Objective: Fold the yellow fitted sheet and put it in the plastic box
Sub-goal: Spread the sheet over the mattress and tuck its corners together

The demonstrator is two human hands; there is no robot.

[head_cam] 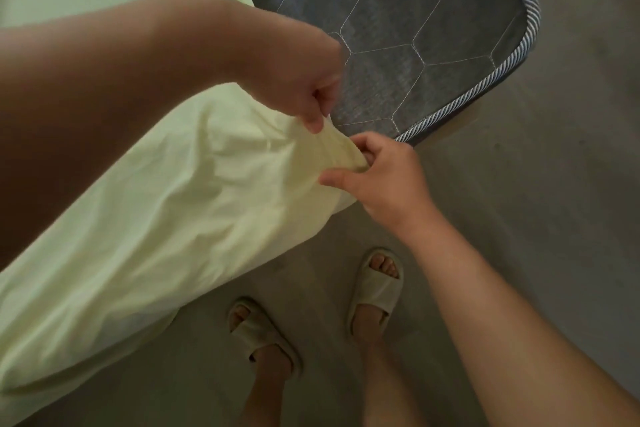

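Your left hand (298, 80) pinches the gathered corner of the yellow fitted sheet (194, 204) between thumb and fingertips, and just below it your right hand (388, 177) grips the same bunched edge, thumb on top and fingers curled underneath; the hands sit close together, not quite touching. The rest of the sheet spreads away to the left of both hands, pale, soft and creased, draping over the bed's side under your left forearm. Beyond your left hand lies the bare corner of the mattress (433, 28), grey fabric quilted in hexagons, with a rounded edge bound in striped piping (530, 21). Whether the sheet's hem is elasticated is hard to tell. Below your right hand, pale slippers (377, 288) stand on the dull grey floor (554, 218)
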